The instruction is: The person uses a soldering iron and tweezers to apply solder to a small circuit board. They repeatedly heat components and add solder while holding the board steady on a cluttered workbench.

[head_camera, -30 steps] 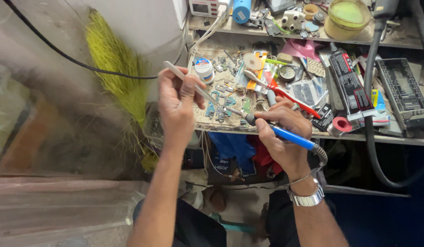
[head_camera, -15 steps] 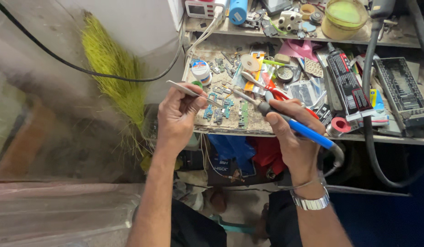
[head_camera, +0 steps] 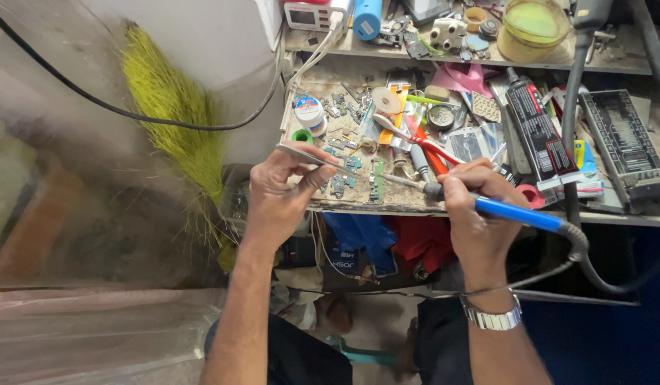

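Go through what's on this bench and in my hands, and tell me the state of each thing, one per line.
left hand: closed on the tweezers, which point toward the bench.
right hand: gripping the blue-handled soldering iron, tip over the small circuit boards.
small circuit boards: lying loose and scattered on the bench.
yellow tub: lid on, upright on the shelf.
black tube: lying flat.

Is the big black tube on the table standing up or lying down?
Lying down. The black tube rests flat on the cluttered workbench, its nozzle pointing toward the back shelf.
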